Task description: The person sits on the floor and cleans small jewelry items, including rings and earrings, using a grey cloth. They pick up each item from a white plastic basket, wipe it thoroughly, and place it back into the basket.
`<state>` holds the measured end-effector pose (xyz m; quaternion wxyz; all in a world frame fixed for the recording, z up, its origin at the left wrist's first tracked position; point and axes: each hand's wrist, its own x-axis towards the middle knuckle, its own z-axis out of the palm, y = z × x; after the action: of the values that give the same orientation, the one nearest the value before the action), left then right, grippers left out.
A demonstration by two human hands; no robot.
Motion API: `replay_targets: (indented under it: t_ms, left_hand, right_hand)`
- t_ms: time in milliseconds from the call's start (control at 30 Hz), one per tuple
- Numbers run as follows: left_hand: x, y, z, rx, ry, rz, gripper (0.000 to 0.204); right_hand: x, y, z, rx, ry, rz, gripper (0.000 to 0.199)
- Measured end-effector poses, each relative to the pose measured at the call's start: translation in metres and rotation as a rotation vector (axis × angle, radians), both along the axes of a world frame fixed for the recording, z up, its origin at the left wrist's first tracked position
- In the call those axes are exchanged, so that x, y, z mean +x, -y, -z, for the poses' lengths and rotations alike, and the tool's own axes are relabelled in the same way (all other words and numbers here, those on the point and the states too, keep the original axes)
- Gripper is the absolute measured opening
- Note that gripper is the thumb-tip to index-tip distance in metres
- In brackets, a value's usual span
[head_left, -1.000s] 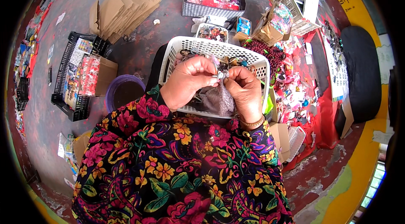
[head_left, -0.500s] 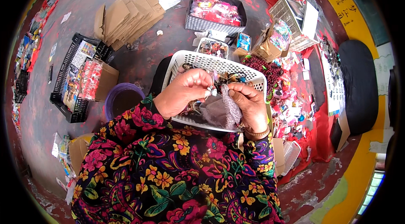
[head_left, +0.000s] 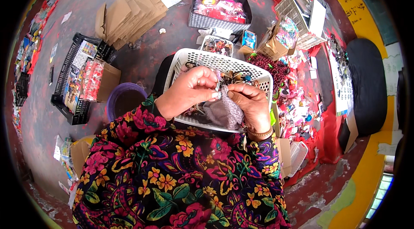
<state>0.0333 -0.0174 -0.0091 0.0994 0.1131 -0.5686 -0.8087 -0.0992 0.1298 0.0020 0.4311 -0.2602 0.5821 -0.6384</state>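
Above a white perforated plastic basket (head_left: 202, 58) my two hands meet. My left hand (head_left: 192, 88) is closed, thumb and forefinger pinching a small whitish piece whose kind I cannot make out. My right hand (head_left: 252, 104) is closed on the edge of a mauve knitted fabric piece (head_left: 233, 114) with a smooth greyish lining, which hangs down into the basket. The whitish piece touches the fabric's upper edge, or nearly so. Dark and brown hair ties (head_left: 237, 76) lie in the basket, partly hidden by my hands.
Left of the basket stand a purple bucket (head_left: 113, 99) and a black crate (head_left: 79, 114). Farther off are flattened cardboard (head_left: 129, 17) and a grey patterned box (head_left: 202, 22) of pink packets. To the right lie dark red beads (head_left: 265, 66), a cardboard box (head_left: 271, 45) and many small items.
My hands have come together; the whitish piece in my left fingers now meets the top edge of the knitted fabric. My right hand has shifted slightly left with the fabric.
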Motion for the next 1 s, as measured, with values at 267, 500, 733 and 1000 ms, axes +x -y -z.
replay_targets:
  t_ms: [267, 500, 733, 1000]
  left_hand:
    - [-0.001, 0.0, 0.008, -0.143, -0.002, 0.121, 0.036]
    - [-0.002, 0.001, 0.004, -0.198, -0.019, 0.174, 0.037]
    - [-0.001, 0.003, -0.005, -0.097, 0.063, 0.168, 0.031]
    - [0.002, 0.008, -0.002, 0.021, 0.046, -0.016, 0.02]
  right_hand:
    - [-0.01, 0.003, -0.015, 0.156, -0.516, -0.295, 0.011]
    - [-0.004, 0.005, -0.022, 0.195, -0.726, -0.33, 0.01]
    - [0.002, 0.008, -0.017, 0.156, -0.812, -0.215, 0.01]
    - [-0.01, -0.001, -0.003, -0.064, 0.013, -0.012, 0.015]
